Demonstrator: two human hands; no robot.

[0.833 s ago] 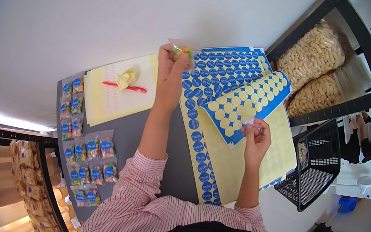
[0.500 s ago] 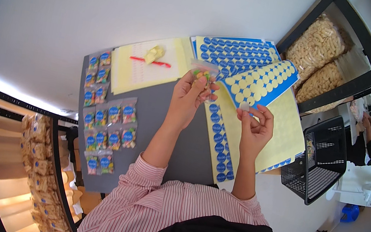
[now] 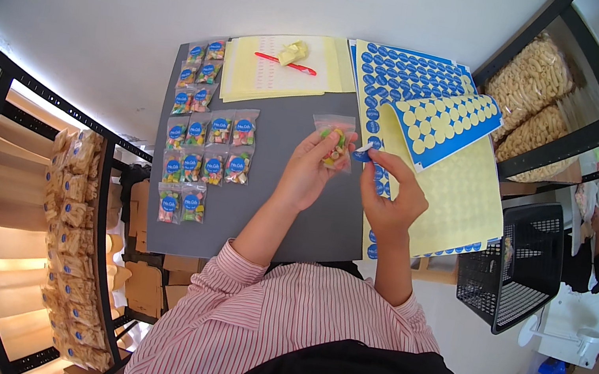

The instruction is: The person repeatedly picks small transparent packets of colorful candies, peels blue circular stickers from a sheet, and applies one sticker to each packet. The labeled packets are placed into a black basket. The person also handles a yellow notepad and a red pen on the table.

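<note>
Clear candy bag pinched in left hand mid-desk, right hand pinching blue round sticker beside it, sticker sheets overhanging desk's right edge, near edge bare.

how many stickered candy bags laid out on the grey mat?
16, small so roughly: stickered bags on the grey mat's left side: six paired at top, two rows of four, two below. The left hand holds an unstickered bag; the right hand pinches a blue sticker.

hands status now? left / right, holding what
Left hand: closed on a small clear candy bag.
Right hand: pinching a blue round sticker at the bag's edge, over the sticker sheets.
</note>
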